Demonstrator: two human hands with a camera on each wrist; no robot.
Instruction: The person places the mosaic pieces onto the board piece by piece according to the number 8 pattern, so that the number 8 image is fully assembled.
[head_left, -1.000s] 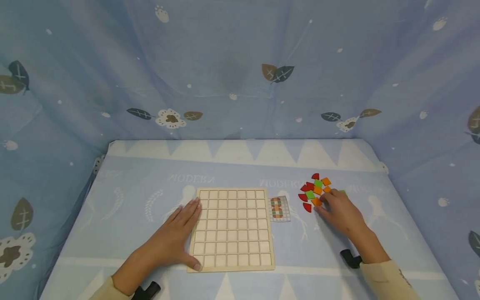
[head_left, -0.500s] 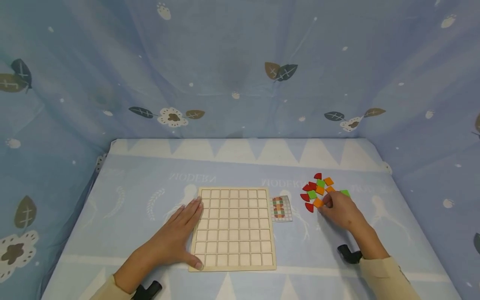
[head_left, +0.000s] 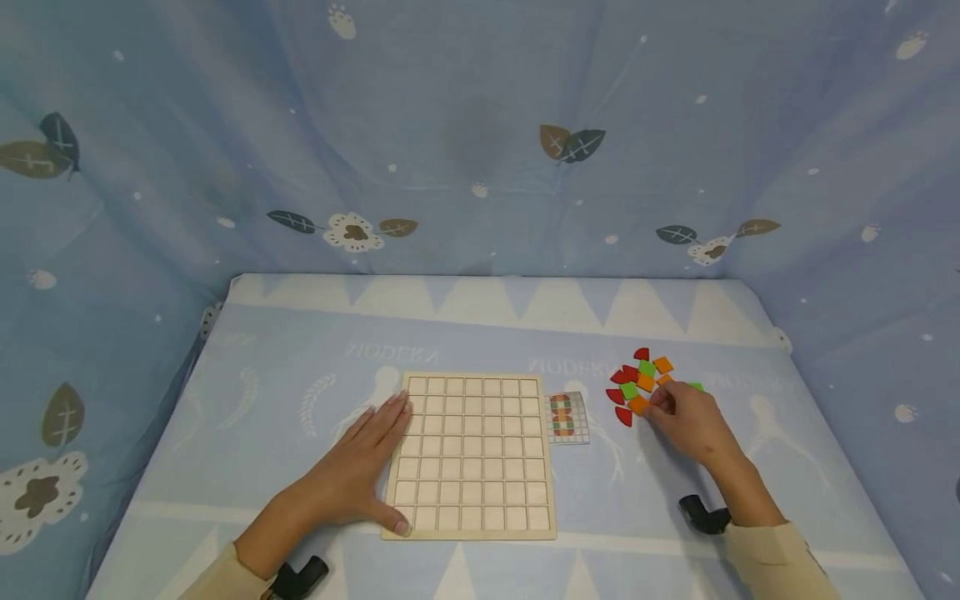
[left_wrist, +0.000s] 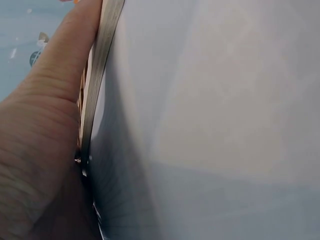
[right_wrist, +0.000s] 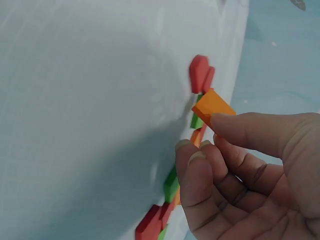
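Observation:
A pale wooden grid board (head_left: 472, 458) lies flat in the middle of the table in the head view. My left hand (head_left: 352, 475) rests along its left edge, fingers spread and thumb at the near corner; in the left wrist view the thumb (left_wrist: 60, 65) lies against the board's side. On the right, my right hand (head_left: 690, 423) is at the near side of a loose cluster of coloured pieces. Between its thumb and a mostly hidden finger it pinches an orange square tile (right_wrist: 214, 106), tilted in the right wrist view. Red quarter-round pieces (head_left: 615, 396) and green squares (head_left: 647, 368) lie around it.
A small pattern card (head_left: 567, 418) sticks out from the board's right edge, printed with a coloured design on a grid. A green piece (head_left: 697, 387) lies partly behind the right hand. Patterned cloth (head_left: 480, 150) hangs behind the table and at both sides.
The head view has shifted slightly. The right fingers have drawn a little to the right around the orange tile, and the green piece behind the hand shows differently. The left hand stays on the board.

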